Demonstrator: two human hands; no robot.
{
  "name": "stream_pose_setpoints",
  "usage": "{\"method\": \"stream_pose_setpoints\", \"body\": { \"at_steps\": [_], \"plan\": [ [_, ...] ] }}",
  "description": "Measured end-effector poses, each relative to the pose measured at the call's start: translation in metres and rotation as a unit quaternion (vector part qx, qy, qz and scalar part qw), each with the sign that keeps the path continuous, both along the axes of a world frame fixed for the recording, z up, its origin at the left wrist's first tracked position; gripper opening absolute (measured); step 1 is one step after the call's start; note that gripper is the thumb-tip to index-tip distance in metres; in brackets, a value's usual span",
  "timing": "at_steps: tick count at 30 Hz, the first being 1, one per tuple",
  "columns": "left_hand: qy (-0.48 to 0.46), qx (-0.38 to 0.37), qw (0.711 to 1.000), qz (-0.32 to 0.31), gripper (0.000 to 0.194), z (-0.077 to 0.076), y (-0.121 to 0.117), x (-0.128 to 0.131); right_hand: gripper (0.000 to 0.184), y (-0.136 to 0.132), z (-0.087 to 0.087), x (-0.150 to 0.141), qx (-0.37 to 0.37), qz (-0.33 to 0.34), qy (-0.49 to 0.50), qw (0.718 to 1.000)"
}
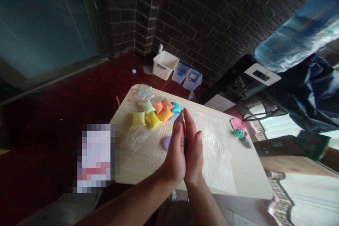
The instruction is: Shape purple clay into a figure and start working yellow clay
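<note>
My left hand [176, 152] and my right hand [193, 148] are pressed palm to palm above the table, fingers stretched forward. Whatever lies between the palms, if anything, is hidden. Just left of my left hand a smooth purple piece [166, 143], rounded and partly covered by the hand, lies on the bubble wrap [217, 148]. Beyond my fingers is a group of small pillow-shaped packets: a yellow packet [153, 120], a pale yellow packet [138, 119], an orange packet [165, 114], a pale green packet [147, 106] and a teal packet [175, 107] among them.
The light wooden table [254, 180] has rounded corners. Clear plastic wrappers [143, 92] lie at its far left; pink [237, 123] and green [238, 133] pieces sit at the right. A white bin [164, 65] and clear boxes [192, 79] stand on the floor. A water dispenser [261, 74] stands beyond.
</note>
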State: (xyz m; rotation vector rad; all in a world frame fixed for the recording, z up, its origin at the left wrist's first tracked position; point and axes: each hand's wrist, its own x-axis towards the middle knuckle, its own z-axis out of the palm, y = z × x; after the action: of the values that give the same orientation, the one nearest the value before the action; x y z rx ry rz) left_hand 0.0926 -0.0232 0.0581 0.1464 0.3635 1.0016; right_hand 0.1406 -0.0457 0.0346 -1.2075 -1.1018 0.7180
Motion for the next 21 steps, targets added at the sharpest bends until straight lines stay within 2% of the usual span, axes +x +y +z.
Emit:
{"method": "stream_pose_setpoints", "body": {
  "at_steps": [5,7,12,18,21],
  "plan": [
    [0.019,0.02,1.0,-0.003,0.052,0.004,0.001,-0.002,0.044,0.002,0.005,0.001,-0.007,-0.035,0.017,0.999],
    [0.032,0.012,0.999,0.004,0.049,0.007,0.003,-0.003,0.042,0.004,0.005,0.001,-0.001,-0.039,0.059,0.998],
    [0.043,-0.039,0.998,0.031,0.048,0.007,0.006,-0.001,0.059,0.008,0.006,0.0,0.015,-0.016,0.219,0.975],
    [0.017,-0.053,0.998,0.01,0.046,0.003,0.013,-0.005,0.06,0.004,0.013,-0.003,0.029,-0.024,0.199,0.979],
    [0.018,-0.049,0.998,-0.034,0.051,0.002,0.018,-0.009,0.06,0.002,0.016,-0.005,0.055,-0.023,0.153,0.986]
  ]
}}
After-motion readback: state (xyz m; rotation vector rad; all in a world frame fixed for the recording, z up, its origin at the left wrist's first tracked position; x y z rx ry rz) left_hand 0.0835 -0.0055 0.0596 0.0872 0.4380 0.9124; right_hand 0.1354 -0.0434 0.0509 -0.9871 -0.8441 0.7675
